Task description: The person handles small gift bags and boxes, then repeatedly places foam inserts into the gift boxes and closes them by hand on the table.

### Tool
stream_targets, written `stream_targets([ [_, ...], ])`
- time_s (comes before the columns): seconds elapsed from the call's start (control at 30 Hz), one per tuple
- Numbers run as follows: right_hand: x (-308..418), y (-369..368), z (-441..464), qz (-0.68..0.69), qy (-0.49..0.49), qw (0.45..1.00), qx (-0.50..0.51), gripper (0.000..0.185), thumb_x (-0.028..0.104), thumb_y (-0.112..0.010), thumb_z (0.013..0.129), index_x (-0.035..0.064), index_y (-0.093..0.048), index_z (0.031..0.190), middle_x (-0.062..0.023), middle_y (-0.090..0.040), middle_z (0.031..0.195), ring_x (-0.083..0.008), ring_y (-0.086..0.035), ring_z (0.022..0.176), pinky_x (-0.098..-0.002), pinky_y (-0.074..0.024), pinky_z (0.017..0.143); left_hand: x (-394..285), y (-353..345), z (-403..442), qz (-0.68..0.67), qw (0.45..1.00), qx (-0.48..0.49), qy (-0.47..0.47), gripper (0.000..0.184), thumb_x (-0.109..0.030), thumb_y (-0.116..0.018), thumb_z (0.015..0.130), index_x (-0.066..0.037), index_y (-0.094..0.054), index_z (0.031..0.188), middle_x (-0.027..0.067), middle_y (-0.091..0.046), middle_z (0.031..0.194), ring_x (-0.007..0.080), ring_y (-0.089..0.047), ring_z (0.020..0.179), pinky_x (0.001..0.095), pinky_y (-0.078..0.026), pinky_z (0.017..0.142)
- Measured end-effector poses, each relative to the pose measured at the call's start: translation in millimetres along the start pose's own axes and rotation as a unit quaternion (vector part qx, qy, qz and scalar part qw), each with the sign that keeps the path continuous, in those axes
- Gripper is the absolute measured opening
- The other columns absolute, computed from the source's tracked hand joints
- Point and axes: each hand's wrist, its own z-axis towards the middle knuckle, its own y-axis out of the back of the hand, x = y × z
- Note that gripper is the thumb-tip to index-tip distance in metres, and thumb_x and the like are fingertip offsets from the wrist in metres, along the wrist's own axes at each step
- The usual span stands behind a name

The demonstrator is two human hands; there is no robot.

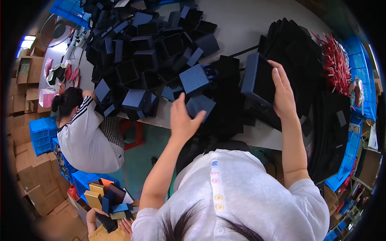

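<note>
In the head view my right hand is at the side of a dark blue box with a black inside, tilted up above black sheets. Its fingers go behind the box, gripping it by the edge. My left hand is empty, with thumb and fingers apart. Just beyond it lies a blue box piece, partly behind the fingers; whether they touch cannot be seen. A glittery blue box sits above that piece.
A heap of blue and black boxes covers the table's left part. Stacked black sheets and red ribbons lie right, beside blue crates. A person in white sits left; another person's hands hold boxes below.
</note>
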Motion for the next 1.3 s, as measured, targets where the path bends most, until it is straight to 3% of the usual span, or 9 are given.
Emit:
stream_targets([
  [0.17, -13.5, -8.2, -8.8, -0.092, 0.058, 0.993, 0.046, 0.031, 0.026, -0.044, 0.101, 0.0074, -0.053, 0.124, 0.0026, -0.047, 0.080, -0.0062, -0.041, 0.072, -0.0225, -0.0374, 0.069, -1.8, -49.3, 3.6, 0.155, 0.980, 0.098, 0.077, 0.098, -0.036, -0.080, 0.063, -0.009, -0.030, 0.143, 0.0242, -0.043, 0.128, 0.0412, -0.041, 0.119, 0.0499, -0.035, 0.099],
  [0.23, -9.6, -2.4, -15.3, -0.122, 0.029, 0.991, 0.050, 0.034, 0.029, -0.050, 0.099, 0.0088, -0.052, 0.125, 0.0025, -0.045, 0.077, -0.0070, -0.039, 0.069, -0.0239, -0.0374, 0.065, -7.3, -18.4, 1.6, -0.131, 0.975, 0.148, 0.104, 0.109, -0.016, -0.081, 0.059, -0.016, -0.019, 0.149, 0.0197, -0.042, 0.127, 0.0354, -0.042, 0.121, 0.0468, -0.037, 0.101],
  [0.33, -15.4, 2.7, -17.1, -0.065, -0.033, 0.988, 0.137, 0.036, 0.031, -0.053, 0.097, 0.0055, -0.053, 0.121, 0.0029, -0.047, 0.077, -0.0077, -0.042, 0.068, -0.0234, -0.0393, 0.068, -23.9, 27.9, -10.0, -0.473, 0.831, 0.224, 0.190, 0.120, 0.001, -0.077, 0.056, -0.020, -0.007, 0.151, 0.0132, -0.039, 0.133, 0.0271, -0.042, 0.124, 0.0395, -0.036, 0.105],
  [0.47, -1.4, -15.9, -19.3, 0.194, -0.251, 0.901, 0.297, 0.031, 0.032, -0.058, 0.095, 0.0032, -0.056, 0.106, 0.0005, -0.060, 0.085, -0.0059, -0.057, 0.073, -0.0201, -0.0495, 0.070, -38.6, 36.7, -22.9, -0.261, 0.955, 0.137, 0.033, 0.116, -0.003, -0.083, 0.051, -0.014, -0.019, 0.147, 0.0125, -0.035, 0.131, 0.0273, -0.037, 0.126, 0.0393, -0.036, 0.105],
  [0.63, 2.0, -39.2, -16.7, 0.182, -0.197, 0.859, 0.436, 0.027, 0.033, -0.061, 0.092, 0.0067, -0.058, 0.097, -0.0131, -0.062, 0.116, -0.0135, -0.061, 0.093, -0.0258, -0.0516, 0.079, -56.1, 43.3, -28.0, -0.076, 0.993, -0.046, -0.082, 0.105, -0.011, -0.085, 0.049, -0.005, -0.030, 0.139, 0.0167, -0.039, 0.128, 0.0375, -0.039, 0.116, 0.0442, -0.040, 0.096],
  [0.9, 26.1, -39.1, -22.3, 0.354, -0.167, 0.811, 0.435, 0.023, 0.025, -0.057, 0.091, 0.0050, -0.059, 0.101, -0.0261, -0.054, 0.128, -0.0269, -0.064, 0.102, -0.0335, -0.0522, 0.087, -50.5, 50.8, -36.9, -0.015, 0.991, -0.127, 0.029, 0.109, -0.021, -0.087, 0.053, 0.000, -0.024, 0.140, 0.0212, -0.042, 0.122, 0.0370, -0.042, 0.113, 0.0455, -0.038, 0.096],
  [1.0, 22.8, -43.1, -35.5, 0.001, -0.075, 0.935, 0.347, 0.023, 0.027, -0.060, 0.090, 0.0050, -0.058, 0.095, -0.0197, -0.063, 0.116, -0.0221, -0.065, 0.093, -0.0295, -0.0539, 0.080, -53.8, 51.2, -39.1, -0.005, 0.987, -0.151, 0.048, 0.109, -0.021, -0.087, 0.053, 0.001, -0.025, 0.140, 0.0210, -0.042, 0.122, 0.0371, -0.043, 0.112, 0.0455, -0.038, 0.096],
  [1.17, 7.0, -53.2, -37.3, 0.186, -0.255, 0.861, 0.399, 0.025, 0.031, -0.062, 0.091, 0.0069, -0.059, 0.098, -0.0007, -0.061, 0.086, -0.0062, -0.060, 0.076, -0.0176, -0.0491, 0.068, -52.3, 50.8, -40.1, 0.038, 0.981, -0.191, -0.004, 0.107, -0.021, -0.088, 0.052, 0.000, -0.029, 0.139, 0.0203, -0.043, 0.123, 0.0364, -0.044, 0.109, 0.0459, -0.037, 0.093],
  [1.3, 0.4, -63.6, -36.8, 0.172, -0.208, 0.861, 0.431, 0.025, 0.031, -0.062, 0.091, 0.0074, -0.061, 0.099, -0.0080, -0.063, 0.107, -0.0115, -0.061, 0.089, -0.0242, -0.0506, 0.079, -46.7, 49.9, -41.5, 0.058, 0.977, -0.203, -0.015, 0.106, -0.022, -0.088, 0.050, -0.002, -0.032, 0.138, 0.0183, -0.043, 0.122, 0.0350, -0.044, 0.108, 0.0453, -0.037, 0.091],
])
